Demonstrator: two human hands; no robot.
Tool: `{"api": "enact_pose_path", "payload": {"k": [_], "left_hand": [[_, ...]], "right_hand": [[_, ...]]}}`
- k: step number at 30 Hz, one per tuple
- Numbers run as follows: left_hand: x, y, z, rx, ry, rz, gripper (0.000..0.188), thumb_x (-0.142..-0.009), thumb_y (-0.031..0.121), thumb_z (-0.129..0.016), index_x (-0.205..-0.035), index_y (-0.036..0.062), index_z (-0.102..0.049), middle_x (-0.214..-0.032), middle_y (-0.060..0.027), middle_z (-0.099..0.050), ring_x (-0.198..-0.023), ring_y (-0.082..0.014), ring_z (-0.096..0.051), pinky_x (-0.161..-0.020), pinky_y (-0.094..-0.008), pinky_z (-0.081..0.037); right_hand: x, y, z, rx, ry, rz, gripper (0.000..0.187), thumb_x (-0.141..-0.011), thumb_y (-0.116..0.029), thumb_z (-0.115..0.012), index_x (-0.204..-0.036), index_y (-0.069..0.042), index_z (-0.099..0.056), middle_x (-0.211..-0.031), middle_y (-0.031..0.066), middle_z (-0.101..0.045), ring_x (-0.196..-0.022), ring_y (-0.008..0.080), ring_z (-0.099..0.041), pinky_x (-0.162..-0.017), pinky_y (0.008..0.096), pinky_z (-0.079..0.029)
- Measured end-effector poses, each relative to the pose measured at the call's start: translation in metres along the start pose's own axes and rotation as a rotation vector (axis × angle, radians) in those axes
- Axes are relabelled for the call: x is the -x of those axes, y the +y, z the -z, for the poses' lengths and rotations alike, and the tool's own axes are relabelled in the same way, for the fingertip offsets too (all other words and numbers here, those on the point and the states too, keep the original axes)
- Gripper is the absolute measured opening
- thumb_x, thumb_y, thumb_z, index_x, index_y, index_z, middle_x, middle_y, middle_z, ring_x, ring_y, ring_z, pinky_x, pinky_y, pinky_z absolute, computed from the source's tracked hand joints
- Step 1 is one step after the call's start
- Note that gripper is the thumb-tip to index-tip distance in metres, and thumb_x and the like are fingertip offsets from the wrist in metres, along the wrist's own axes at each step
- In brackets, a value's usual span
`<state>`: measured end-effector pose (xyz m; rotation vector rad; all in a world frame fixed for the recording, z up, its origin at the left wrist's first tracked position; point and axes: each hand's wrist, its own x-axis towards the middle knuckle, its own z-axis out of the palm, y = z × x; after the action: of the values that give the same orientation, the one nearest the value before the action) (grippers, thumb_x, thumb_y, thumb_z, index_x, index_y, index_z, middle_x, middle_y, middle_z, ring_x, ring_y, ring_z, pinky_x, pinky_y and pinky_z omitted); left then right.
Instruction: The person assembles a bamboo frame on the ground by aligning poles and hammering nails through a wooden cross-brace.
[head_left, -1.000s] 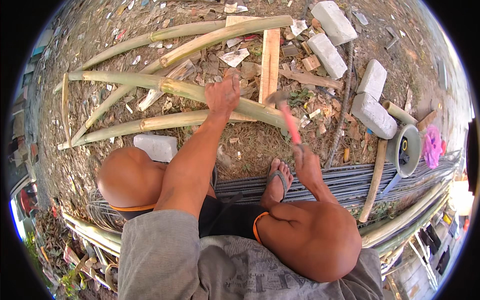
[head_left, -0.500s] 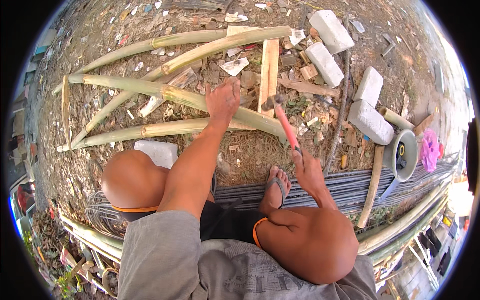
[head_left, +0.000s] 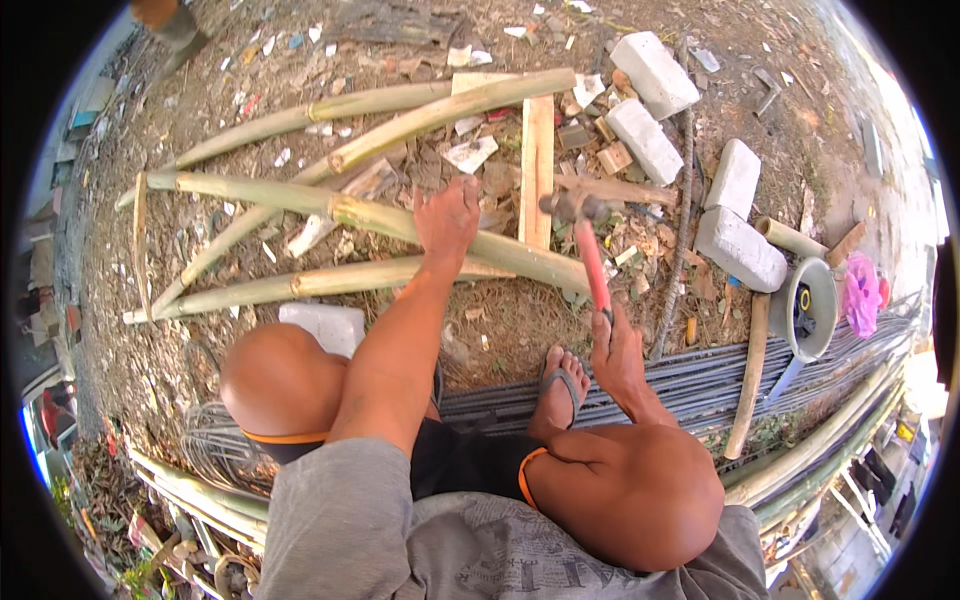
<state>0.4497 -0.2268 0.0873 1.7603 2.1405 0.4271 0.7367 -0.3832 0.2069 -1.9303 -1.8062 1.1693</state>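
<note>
My left hand (head_left: pixel 447 220) is closed over a bamboo pole (head_left: pixel 375 217) that slants across the middle of a frame lying on the ground. My right hand (head_left: pixel 620 360) grips the red handle of a hammer (head_left: pixel 593 265), whose dark head is raised near the pole's right end. Under that end passes a pale wooden board (head_left: pixel 537 160). Another bamboo pole (head_left: pixel 450 105) crosses the frame higher up, and a further one (head_left: pixel 330 283) lies nearest me. A thin upright strip (head_left: pixel 141 245) spans the pole ends at the left.
White blocks (head_left: pixel 655 75) lie at the upper right, another block (head_left: pixel 330 325) by my left knee. A grey bucket (head_left: pixel 813 310) stands at right beside a pink plastic bag (head_left: pixel 861 295). Steel rods (head_left: pixel 690 385) run beneath my sandalled foot (head_left: pixel 562 385). Another person's boot (head_left: pixel 180 30) shows top left.
The hammer head has shifted right, its handle now tilting less. My left hand stays on the pole. Another person's leg and boot have come into the top left; the whole view has dipped slightly.
</note>
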Motion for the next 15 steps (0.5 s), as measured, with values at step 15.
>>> {"api": "enact_pose_path", "payload": {"k": [15], "left_hand": [[-0.001,-0.004,0.003,-0.065,0.101,0.041,0.045,-0.109,0.045,-0.051,-0.120,0.0115,-0.079,-0.089,-0.0233,-0.078,-0.087,-0.0418,-0.075,-0.118,-0.0526,-0.044]], "right_hand": [[-0.038,0.055,0.021,0.267,0.071,-0.002,0.035,-0.108,-0.039,-0.059,-0.110,-0.004,-0.063,-0.073,0.0267,-0.069,-0.068,0.0505,-0.069,-0.062,0.0597,-0.054]]}}
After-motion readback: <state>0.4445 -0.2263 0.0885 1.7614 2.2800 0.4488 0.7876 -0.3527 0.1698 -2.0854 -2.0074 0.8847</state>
